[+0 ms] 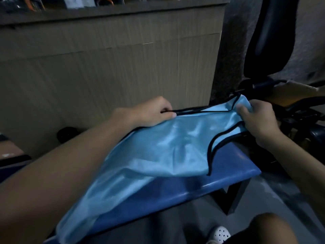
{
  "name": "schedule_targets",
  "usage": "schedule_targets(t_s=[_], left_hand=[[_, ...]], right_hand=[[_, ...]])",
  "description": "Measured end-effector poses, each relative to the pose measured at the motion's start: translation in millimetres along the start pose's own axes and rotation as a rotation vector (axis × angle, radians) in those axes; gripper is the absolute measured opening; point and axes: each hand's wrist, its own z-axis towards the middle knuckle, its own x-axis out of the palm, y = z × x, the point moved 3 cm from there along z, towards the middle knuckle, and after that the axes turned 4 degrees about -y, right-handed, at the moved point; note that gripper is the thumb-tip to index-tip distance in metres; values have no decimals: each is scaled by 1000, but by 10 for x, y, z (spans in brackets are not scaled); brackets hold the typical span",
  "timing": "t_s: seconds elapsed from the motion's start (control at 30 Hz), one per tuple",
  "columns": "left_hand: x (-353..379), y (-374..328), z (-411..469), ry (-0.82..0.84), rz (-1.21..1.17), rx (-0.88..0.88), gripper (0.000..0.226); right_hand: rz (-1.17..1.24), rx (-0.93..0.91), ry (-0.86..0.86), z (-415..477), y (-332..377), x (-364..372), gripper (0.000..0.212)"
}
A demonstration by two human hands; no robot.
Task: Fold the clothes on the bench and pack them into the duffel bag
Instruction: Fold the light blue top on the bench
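Observation:
A shiny light-blue sleeveless top (158, 148) with black trim lies spread across the blue bench (202, 180). My left hand (154, 111) grips its far left shoulder strap at the black edge. My right hand (255, 118) pinches the right shoulder strap, thumb on top of the cloth. The neckline stretches between my two hands. The lower part of the top runs toward me, partly under my left forearm. No duffel bag is in view.
A tall corrugated cardboard wall (105, 67) stands behind the bench. A black office chair (274, 41) and dark metal parts crowd the right. The bench's dark leg (232, 196) stands on grey floor. My knee and a white clog (219, 234) are at the bottom right.

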Motion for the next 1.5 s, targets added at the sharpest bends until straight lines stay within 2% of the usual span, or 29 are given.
schedule_targets(t_s=[0.2,0.3,0.37,0.43,0.47,0.53,0.6,0.67,0.73,0.8,0.87,1.0,1.07,1.17,1.33,1.43,1.5], left_hand=[[1690,479,849,186,-122,-20,33],[2446,765,1096,222,-93,-120,32],[2751,857,1184,234,65,-194,26],[2879,830,1217,198,296,-192,27],[2904,769,1219,112,366,-153,34],[2905,554,1168,-105,324,22,40],[3030,400,1074,-218,219,227,33],[3224,351,1046,-120,195,278,37],[3426,378,1043,-7,214,232,47],[3538,402,1038,16,237,208,54],[3592,407,1042,18,216,202,57],[3498,365,1067,4,134,130,56],[3414,310,1011,-35,139,114,53],[3346,265,809,-50,227,86,51],[3435,516,571,102,307,25,57],[3378,521,579,129,290,8,62],[3285,485,533,84,303,27,60]], right_hand=[[-183,142,115,394,-1329,423,35],[-294,245,233,482,-2042,871,31],[-334,326,285,510,-2423,1094,24],[-394,395,329,484,-2606,1207,26],[-489,397,333,454,-2631,1230,31],[-711,320,241,325,-2547,1248,42],[-749,121,157,154,-2296,1327,49],[-693,-30,266,19,-2092,1464,69],[-673,-43,480,-98,-2095,1595,91],[-712,-34,635,-198,-2285,1635,98],[-775,-53,712,-259,-2524,1611,96],[-806,-49,690,-168,-2618,1510,68],[-758,-71,651,-188,-2516,1506,79],[-715,-88,701,-303,-2529,1490,98],[-823,-59,762,-354,-2658,1446,79],[-817,-120,719,-437,-2446,1469,91],[-780,-170,764,-520,-2340,1509,96]])
